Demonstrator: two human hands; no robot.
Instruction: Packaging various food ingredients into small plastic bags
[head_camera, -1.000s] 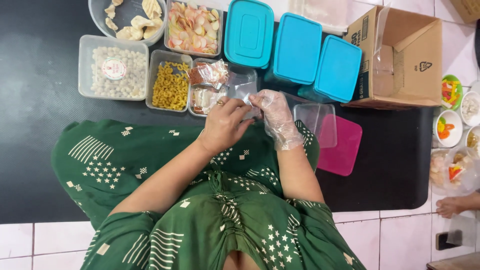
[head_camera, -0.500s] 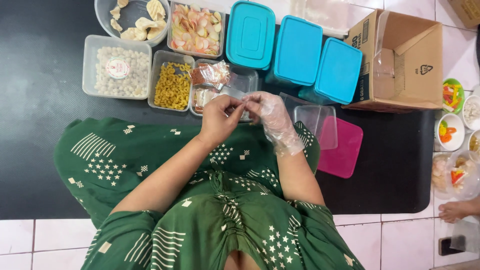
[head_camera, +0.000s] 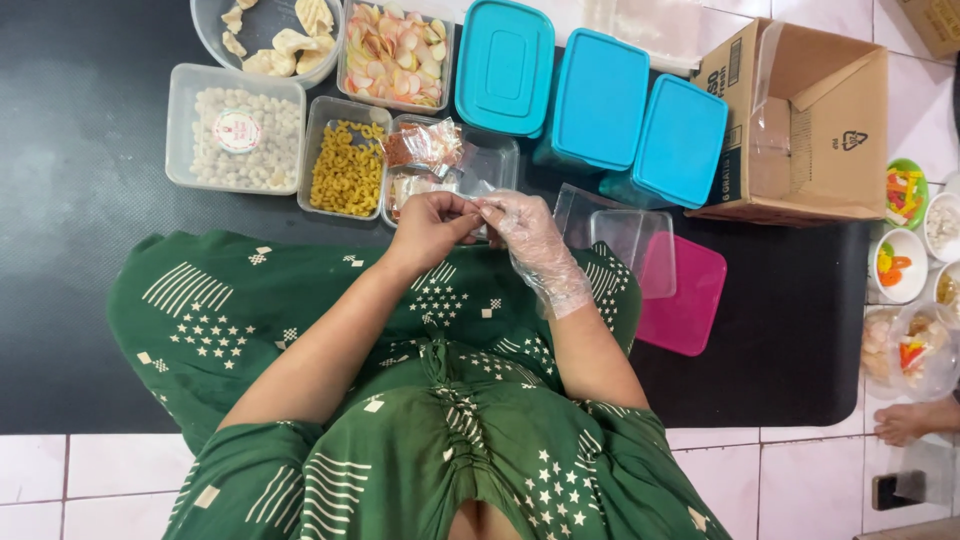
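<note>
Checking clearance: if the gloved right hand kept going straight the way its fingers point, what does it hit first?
The right hand points up-left at the left hand; it would likely meet those fingertips and the small clear bag pinched between them. Depth is unclear.

Three teal-lidded boxes: one (head_camera: 504, 65), a second (head_camera: 600, 98), a third (head_camera: 680, 140). One cardboard box (head_camera: 800, 125). One pink lid (head_camera: 685, 305). One clear lid (head_camera: 632, 250). Four open clear tubs of snacks: white balls (head_camera: 236, 130), yellow curls (head_camera: 346, 170), pink-and-white chips (head_camera: 393, 58), pale crackers (head_camera: 268, 40). One tub of small sealed packets (head_camera: 440, 170). Two hands: one bare (head_camera: 430, 228), one gloved (head_camera: 528, 232).
</note>
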